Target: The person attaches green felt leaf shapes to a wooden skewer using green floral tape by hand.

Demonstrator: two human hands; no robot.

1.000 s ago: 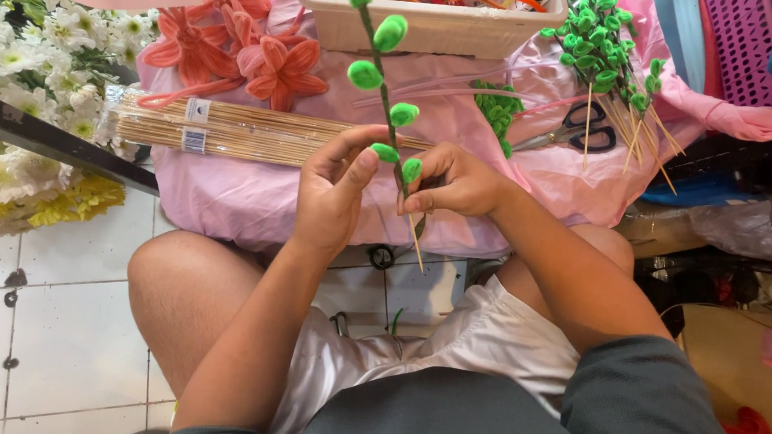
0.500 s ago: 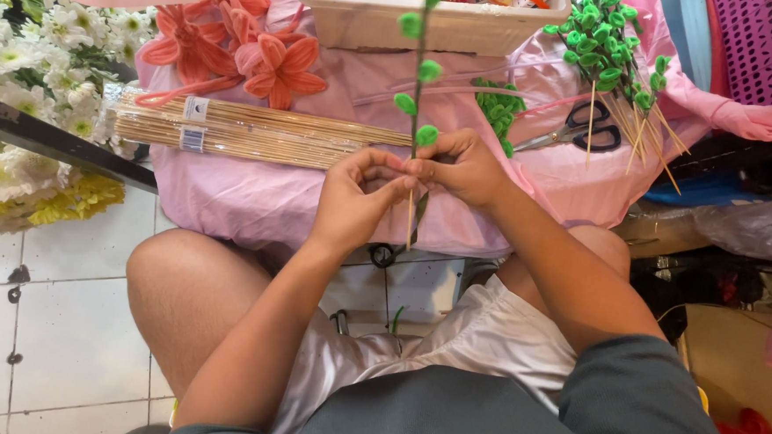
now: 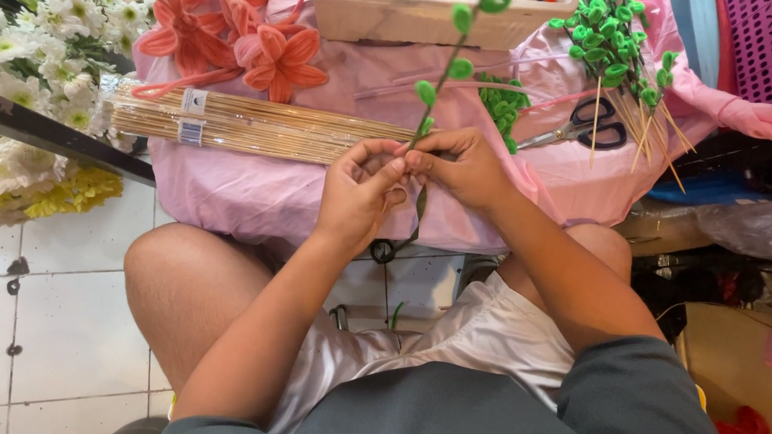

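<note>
A thin stem with green leaf-shaped loops point(image 3: 448, 60) rises upward from between my hands, leaning to the right. My left hand point(image 3: 358, 192) pinches the stem's lower part, with a strand of green tape point(image 3: 418, 212) trailing down below the fingers. My right hand point(image 3: 460, 165) grips the stem just beside it, thumb against my left fingertips. Both hands hover over the front edge of a pink cloth-covered table point(image 3: 255, 192), above my bare knees.
A bundle of bamboo sticks point(image 3: 258, 129) lies to the left, with orange fabric flowers point(image 3: 237, 37) behind it. Black scissors point(image 3: 584, 126), finished green stems point(image 3: 619, 53), loose green leaves point(image 3: 502, 109) and a beige basket point(image 3: 414, 16) lie beyond. White flowers point(image 3: 34, 40) stand far left.
The stem has swung from leaning left to upright and now leans right. My fingers have shifted along its lower part while turning it.
</note>
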